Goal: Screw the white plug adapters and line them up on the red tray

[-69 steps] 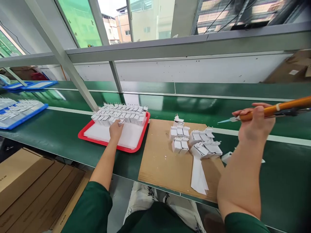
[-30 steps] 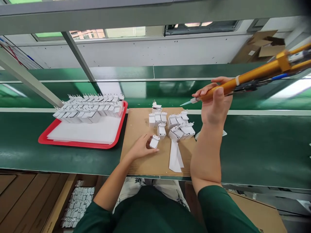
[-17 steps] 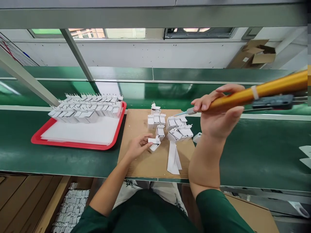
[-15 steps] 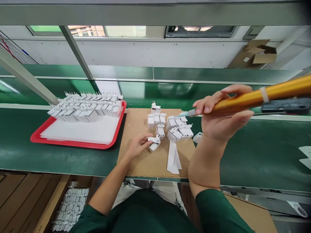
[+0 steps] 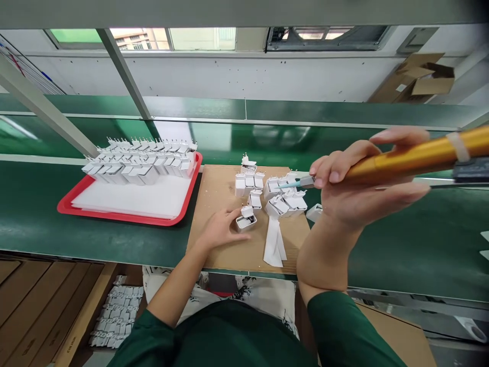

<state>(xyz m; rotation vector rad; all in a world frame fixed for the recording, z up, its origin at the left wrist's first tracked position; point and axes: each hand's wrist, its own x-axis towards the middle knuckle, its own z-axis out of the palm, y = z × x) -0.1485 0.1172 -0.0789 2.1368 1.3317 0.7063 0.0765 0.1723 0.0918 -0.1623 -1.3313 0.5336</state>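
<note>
My left hand (image 5: 219,230) lies on the cardboard sheet, thumb and fingers spread around a small white plastic charger housing (image 5: 246,220). The housing stands with its top open and its pronged lid tilted back; dark parts show inside. Fingertips are close to its left side; whether they touch is unclear. In my right hand (image 5: 346,181) is a thick gold pen-shaped tool (image 5: 397,160) with a black lever and a pale blue tip. That tip hovers over or touches the right cluster of white housings (image 5: 282,186). White paper strips (image 5: 274,242) lie below this cluster.
Left of the cardboard sheet (image 5: 214,257), a red tray (image 5: 168,221) carries rows of similar white housings on white sheets. One more housing (image 5: 314,212) lies by my right wrist. A box of white pieces (image 5: 118,311) sits below the bench at left.
My left hand has let go of the housing's lid and spread its fingers. The lid has tilted back, showing the inside. My right hand has shifted slightly right with the tool. The view has shifted slightly.
</note>
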